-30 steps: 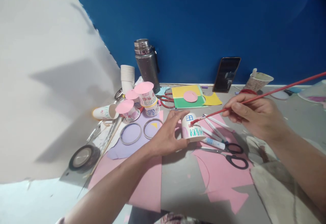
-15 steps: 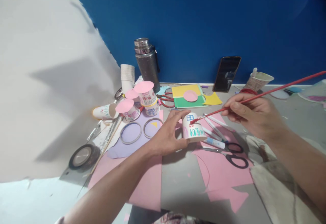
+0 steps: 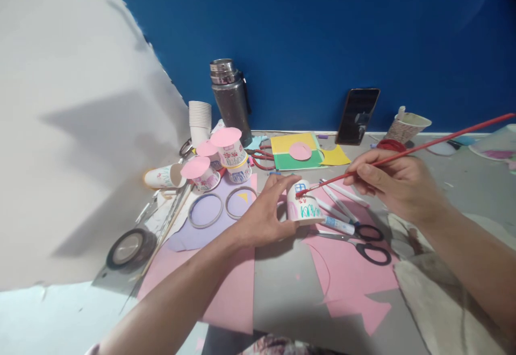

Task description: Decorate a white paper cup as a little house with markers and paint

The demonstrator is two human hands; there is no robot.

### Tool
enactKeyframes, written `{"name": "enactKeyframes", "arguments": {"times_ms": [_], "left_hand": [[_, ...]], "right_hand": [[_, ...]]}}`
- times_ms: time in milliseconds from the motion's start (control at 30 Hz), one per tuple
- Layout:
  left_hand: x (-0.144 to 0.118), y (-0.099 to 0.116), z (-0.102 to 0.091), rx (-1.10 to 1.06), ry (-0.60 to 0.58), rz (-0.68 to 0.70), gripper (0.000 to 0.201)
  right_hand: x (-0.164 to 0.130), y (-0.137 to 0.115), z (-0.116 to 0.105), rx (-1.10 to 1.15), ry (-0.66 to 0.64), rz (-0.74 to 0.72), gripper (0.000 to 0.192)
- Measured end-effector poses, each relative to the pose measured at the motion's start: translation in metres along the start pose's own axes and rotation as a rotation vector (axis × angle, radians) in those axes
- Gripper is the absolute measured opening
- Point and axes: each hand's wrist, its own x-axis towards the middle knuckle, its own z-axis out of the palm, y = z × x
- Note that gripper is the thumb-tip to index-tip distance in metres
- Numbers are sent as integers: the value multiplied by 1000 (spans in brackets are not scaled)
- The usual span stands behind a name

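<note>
My left hand (image 3: 269, 212) grips a small white paper cup (image 3: 305, 216), upside down and slightly tilted, between thumb and fingers. On the cup's side are a blue window drawing, red marks and a green scribble. My right hand (image 3: 387, 180) pinches a long red paintbrush (image 3: 435, 144). Its red-coated tip meets the cup's side just under the blue window. Beneath and right of the cup lie white markers (image 3: 339, 210) and black-handled scissors (image 3: 368, 243) on pink paper (image 3: 355, 285).
Decorated cups with pink paper discs (image 3: 226, 137) stand at the left, before a stack of paper cups (image 3: 200, 121) and a steel flask (image 3: 230, 102). A phone (image 3: 357, 115) leans on the blue wall. Tape rings (image 3: 205, 227) lie on purple paper; a cloth (image 3: 431, 301) lies right.
The brush tip has shifted a little left on the cup, and small red marks now show beneath it. Both hands keep their grips; the whole view has drifted slightly.
</note>
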Motion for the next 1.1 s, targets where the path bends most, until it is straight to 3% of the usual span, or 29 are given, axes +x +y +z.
{"name": "enactKeyframes", "arguments": {"times_ms": [333,667,1100], "left_hand": [[1,0,-1,16,-4,-9,84],[3,8,1,-125,47,-72,80],[3,4,5,-220,57,-69,81]], "right_hand": [[0,-2,2,3,-26,22,22],[7,-10,-7,149,160,40,34],[5,-7,-7,132,57,26,28]]}}
